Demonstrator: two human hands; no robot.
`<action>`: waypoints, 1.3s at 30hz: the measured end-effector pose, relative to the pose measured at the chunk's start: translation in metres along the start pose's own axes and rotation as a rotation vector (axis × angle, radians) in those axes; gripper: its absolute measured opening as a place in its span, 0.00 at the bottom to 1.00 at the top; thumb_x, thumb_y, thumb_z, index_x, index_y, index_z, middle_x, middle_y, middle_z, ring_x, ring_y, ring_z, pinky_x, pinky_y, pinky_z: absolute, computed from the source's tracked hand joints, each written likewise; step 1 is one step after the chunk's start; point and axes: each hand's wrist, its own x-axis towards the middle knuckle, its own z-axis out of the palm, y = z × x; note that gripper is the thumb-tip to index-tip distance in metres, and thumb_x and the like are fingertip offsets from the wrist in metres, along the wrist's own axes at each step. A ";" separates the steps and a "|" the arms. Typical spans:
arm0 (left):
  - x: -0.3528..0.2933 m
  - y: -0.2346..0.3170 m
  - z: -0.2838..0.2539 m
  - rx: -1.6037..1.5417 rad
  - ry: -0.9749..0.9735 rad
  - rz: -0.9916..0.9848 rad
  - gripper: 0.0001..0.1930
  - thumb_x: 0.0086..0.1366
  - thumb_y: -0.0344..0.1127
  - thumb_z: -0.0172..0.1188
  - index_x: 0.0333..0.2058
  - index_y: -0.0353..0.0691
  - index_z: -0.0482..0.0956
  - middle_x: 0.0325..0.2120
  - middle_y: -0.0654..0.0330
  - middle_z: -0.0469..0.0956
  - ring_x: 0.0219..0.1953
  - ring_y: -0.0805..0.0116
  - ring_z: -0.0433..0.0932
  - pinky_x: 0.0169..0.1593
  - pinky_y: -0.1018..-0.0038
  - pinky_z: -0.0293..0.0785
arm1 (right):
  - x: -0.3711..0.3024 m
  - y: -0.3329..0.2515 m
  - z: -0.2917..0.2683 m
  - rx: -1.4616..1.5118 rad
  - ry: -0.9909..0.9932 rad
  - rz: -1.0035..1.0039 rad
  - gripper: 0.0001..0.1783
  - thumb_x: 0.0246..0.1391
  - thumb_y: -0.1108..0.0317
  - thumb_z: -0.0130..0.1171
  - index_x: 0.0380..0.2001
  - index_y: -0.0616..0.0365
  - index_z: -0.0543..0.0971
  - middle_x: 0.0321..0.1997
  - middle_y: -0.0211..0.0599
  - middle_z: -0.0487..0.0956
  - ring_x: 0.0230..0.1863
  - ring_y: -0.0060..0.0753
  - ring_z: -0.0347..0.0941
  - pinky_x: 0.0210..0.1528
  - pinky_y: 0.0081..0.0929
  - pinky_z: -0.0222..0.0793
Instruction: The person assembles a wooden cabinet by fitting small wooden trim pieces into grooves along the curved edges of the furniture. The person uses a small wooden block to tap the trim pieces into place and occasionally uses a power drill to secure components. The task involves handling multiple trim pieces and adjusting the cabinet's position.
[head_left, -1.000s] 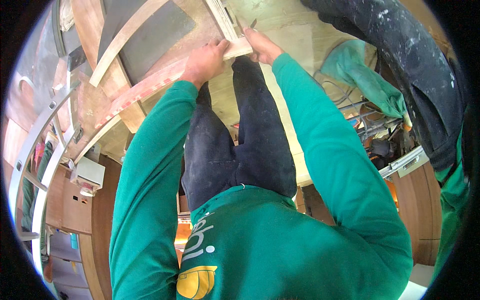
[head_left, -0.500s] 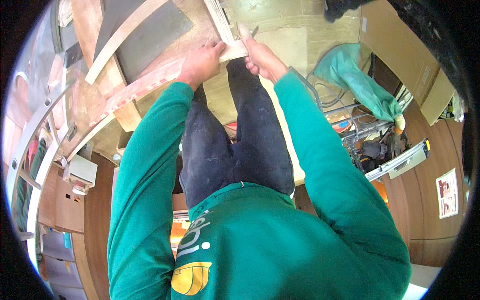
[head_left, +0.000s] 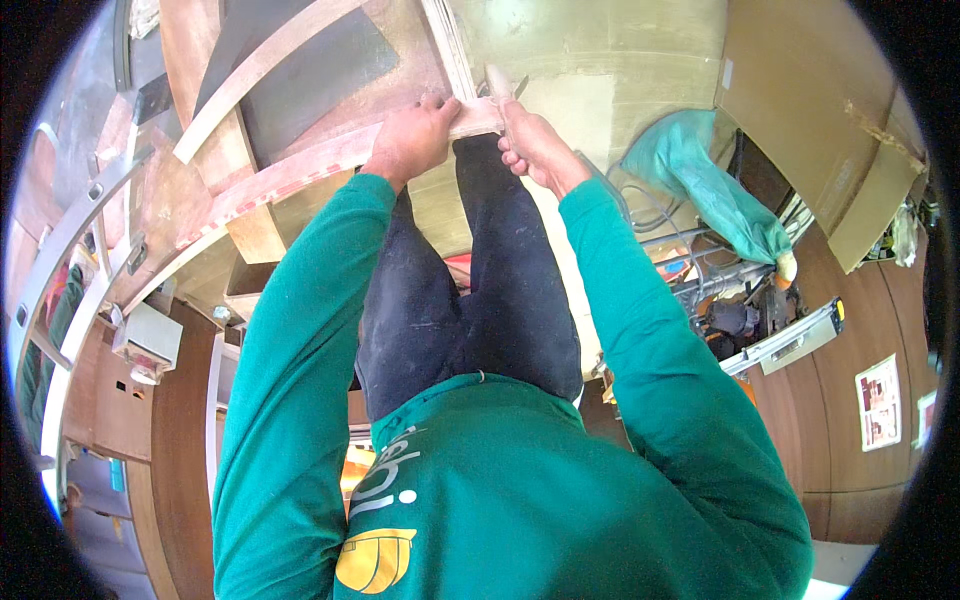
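My left hand (head_left: 414, 139) is closed over the near edge of a curved wooden frame (head_left: 300, 176), close to its right end. Beside it, my right hand (head_left: 533, 143) is closed at that same end of the wood. From its fingers juts a small hand tool (head_left: 497, 82) with a pale rounded part and a thin dark part; its exact kind I cannot make out. A straight wooden strip (head_left: 449, 45) runs away from the corner between my hands. The fingers of my right hand partly hide the wood's end.
A curved loose strip (head_left: 262, 70) and a dark panel (head_left: 315, 92) lie at the far left. A metal ladder-like frame (head_left: 70, 260) stands left. To the right are a green cloth bag (head_left: 700, 180), a cardboard box (head_left: 800, 110), hoses and a machine (head_left: 740, 318).
Both hands and the wood sit slightly lower in the view, and the surroundings have shifted a little with my head. The grip of each hand looks much the same.
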 end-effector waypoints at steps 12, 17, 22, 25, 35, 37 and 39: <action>-0.005 0.000 0.001 -0.010 0.064 0.035 0.22 0.66 0.33 0.62 0.58 0.45 0.75 0.50 0.47 0.82 0.49 0.43 0.87 0.48 0.49 0.85 | -0.009 0.001 0.004 0.017 0.049 0.030 0.29 0.78 0.37 0.42 0.45 0.56 0.71 0.30 0.29 0.69 0.20 0.17 0.61 0.14 0.19 0.55; 0.001 0.002 -0.011 0.004 0.005 0.017 0.22 0.66 0.32 0.62 0.59 0.45 0.75 0.49 0.47 0.82 0.49 0.44 0.87 0.48 0.49 0.85 | 0.028 -0.004 -0.006 0.018 -0.061 0.007 0.26 0.80 0.40 0.40 0.46 0.51 0.72 0.30 0.27 0.68 0.21 0.17 0.61 0.16 0.16 0.53; 0.003 0.000 -0.003 -0.014 -0.004 -0.005 0.27 0.63 0.32 0.64 0.63 0.49 0.76 0.50 0.49 0.82 0.52 0.44 0.86 0.52 0.49 0.85 | 0.037 0.007 -0.004 0.066 -0.057 -0.001 0.28 0.79 0.38 0.40 0.43 0.54 0.71 0.29 0.30 0.69 0.20 0.18 0.62 0.15 0.18 0.54; 0.003 -0.003 0.004 -0.023 0.007 -0.031 0.27 0.63 0.32 0.64 0.62 0.49 0.76 0.50 0.50 0.82 0.51 0.44 0.86 0.51 0.49 0.85 | -0.015 0.012 0.001 0.085 -0.006 0.036 0.28 0.79 0.40 0.41 0.43 0.57 0.70 0.30 0.29 0.69 0.22 0.18 0.62 0.15 0.18 0.54; 0.001 -0.003 0.003 -0.011 0.028 -0.026 0.25 0.64 0.32 0.63 0.61 0.50 0.77 0.48 0.49 0.82 0.50 0.44 0.86 0.49 0.50 0.86 | -0.030 0.006 0.003 0.050 -0.008 0.016 0.27 0.79 0.39 0.41 0.44 0.53 0.72 0.28 0.26 0.68 0.18 0.16 0.60 0.15 0.17 0.52; 0.000 0.000 0.003 -0.013 0.040 -0.013 0.25 0.64 0.33 0.63 0.61 0.50 0.77 0.48 0.49 0.82 0.50 0.44 0.86 0.49 0.50 0.86 | -0.047 0.011 -0.001 0.071 0.004 0.000 0.27 0.79 0.39 0.40 0.44 0.54 0.71 0.28 0.27 0.68 0.18 0.17 0.60 0.14 0.18 0.52; -0.002 -0.002 0.001 -0.007 0.014 -0.006 0.25 0.65 0.33 0.63 0.61 0.50 0.77 0.49 0.50 0.82 0.50 0.44 0.86 0.49 0.50 0.86 | -0.024 0.011 0.001 0.071 0.009 0.015 0.28 0.79 0.40 0.40 0.43 0.55 0.71 0.27 0.27 0.68 0.18 0.17 0.61 0.15 0.19 0.53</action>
